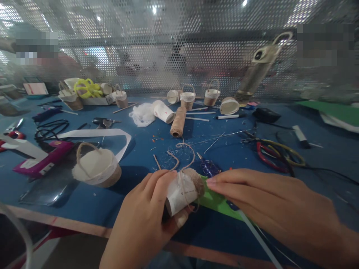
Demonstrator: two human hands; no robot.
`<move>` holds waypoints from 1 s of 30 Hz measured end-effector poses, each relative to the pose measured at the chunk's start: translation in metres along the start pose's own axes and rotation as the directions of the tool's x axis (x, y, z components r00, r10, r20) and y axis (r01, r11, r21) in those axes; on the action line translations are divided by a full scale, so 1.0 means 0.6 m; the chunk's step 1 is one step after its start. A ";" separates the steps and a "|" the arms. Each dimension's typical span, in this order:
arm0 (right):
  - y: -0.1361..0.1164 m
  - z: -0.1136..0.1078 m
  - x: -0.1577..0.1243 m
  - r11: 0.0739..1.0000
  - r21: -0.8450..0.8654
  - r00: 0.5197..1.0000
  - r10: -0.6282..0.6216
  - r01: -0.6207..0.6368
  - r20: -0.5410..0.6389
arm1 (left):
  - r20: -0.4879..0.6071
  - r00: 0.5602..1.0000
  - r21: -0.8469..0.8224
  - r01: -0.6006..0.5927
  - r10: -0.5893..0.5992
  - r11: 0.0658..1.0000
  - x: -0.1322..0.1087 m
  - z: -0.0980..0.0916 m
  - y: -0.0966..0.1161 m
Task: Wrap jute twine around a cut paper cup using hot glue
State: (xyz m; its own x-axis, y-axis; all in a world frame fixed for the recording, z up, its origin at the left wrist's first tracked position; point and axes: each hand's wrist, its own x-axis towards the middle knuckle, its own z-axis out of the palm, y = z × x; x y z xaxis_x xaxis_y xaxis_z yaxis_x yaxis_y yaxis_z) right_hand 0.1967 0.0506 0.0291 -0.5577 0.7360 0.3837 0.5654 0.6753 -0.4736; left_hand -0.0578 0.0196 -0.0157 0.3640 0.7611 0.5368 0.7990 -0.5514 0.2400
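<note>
My left hand is wrapped round a white paper cup that lies tilted, its right end covered in brown twine. A loose strand runs from the cup up to a twine spool. My right hand is at the cup's right side, fingers extended and close together, fingertips by the twine-covered end; whether they pinch the strand cannot be made out. Under that hand are a green strip, a glue gun with a dark blue body, partly hidden, and a white glue stick.
A small basket and a purple tape dispenser are at the left. Red-handled pliers and cables lie at the right. Several small baskets, a plastic bag and a bottle stand near the perforated screen.
</note>
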 end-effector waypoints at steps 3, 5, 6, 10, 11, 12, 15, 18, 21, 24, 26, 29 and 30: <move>0.009 0.000 -0.003 0.994 -0.072 0.996 -0.089 0.087 -0.025 | 0.019 0.999 -0.030 0.045 -0.044 0.999 -0.001 -0.002 0.001; 0.015 0.003 -0.006 0.983 -0.142 0.988 -0.131 0.120 -0.076 | 0.027 0.998 -0.044 0.065 -0.064 0.997 -0.002 -0.003 0.001; 0.019 0.006 -0.008 0.977 -0.176 0.984 -0.140 0.120 -0.109 | 0.025 0.997 -0.046 0.068 -0.067 0.997 -0.002 -0.004 0.002; 0.024 0.013 -0.013 0.959 -0.280 0.966 -0.120 0.053 -0.229 | 0.018 0.997 -0.042 0.073 -0.073 0.996 -0.002 -0.005 0.003; 0.022 0.012 -0.012 0.953 -0.296 0.962 -0.136 0.061 -0.238 | 0.023 0.997 -0.041 0.080 -0.079 0.996 -0.002 -0.005 0.003; 0.021 0.010 -0.010 0.946 -0.312 0.958 -0.163 0.084 -0.235 | 0.030 0.996 -0.040 0.088 -0.086 0.995 -0.002 -0.005 0.003; 0.013 -0.002 0.000 0.921 -0.315 0.946 -0.287 0.229 -0.151 | 0.038 0.995 -0.046 0.098 -0.096 0.994 -0.002 -0.005 0.003; 0.007 -0.009 0.007 0.906 -0.326 0.940 -0.320 0.268 -0.116 | 0.030 0.995 -0.045 0.093 -0.092 0.995 0.000 -0.005 0.003; 0.008 -0.007 0.006 0.912 -0.339 0.950 -0.286 0.231 -0.123 | 0.023 0.995 -0.048 0.095 -0.094 0.994 0.001 -0.006 0.004; 0.013 -0.004 0.006 0.918 -0.323 0.956 -0.276 0.231 -0.101 | 0.016 0.996 -0.045 0.090 -0.089 0.995 0.003 -0.006 0.005; 0.018 -0.008 0.008 0.914 -0.331 0.958 -0.276 0.236 -0.081 | 0.012 0.996 -0.038 0.085 -0.084 0.996 0.003 -0.006 0.005; 0.025 -0.021 0.011 0.908 -0.329 0.952 -0.297 0.258 -0.072 | 0.012 0.997 -0.032 0.079 -0.079 0.996 0.003 -0.006 0.005; 0.028 -0.026 0.011 0.904 -0.336 0.952 -0.302 0.265 -0.060 | 0.014 0.997 -0.032 0.081 -0.081 0.996 0.003 -0.006 0.004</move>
State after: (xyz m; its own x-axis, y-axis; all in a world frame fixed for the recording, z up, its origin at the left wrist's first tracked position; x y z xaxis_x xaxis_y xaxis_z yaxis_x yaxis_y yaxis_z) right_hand 0.2122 0.0675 0.0361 -0.6649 0.4995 0.5553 0.5670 0.8215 -0.0601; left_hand -0.0568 0.0183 -0.0109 0.3048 0.8077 0.5047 0.8104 -0.4983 0.3082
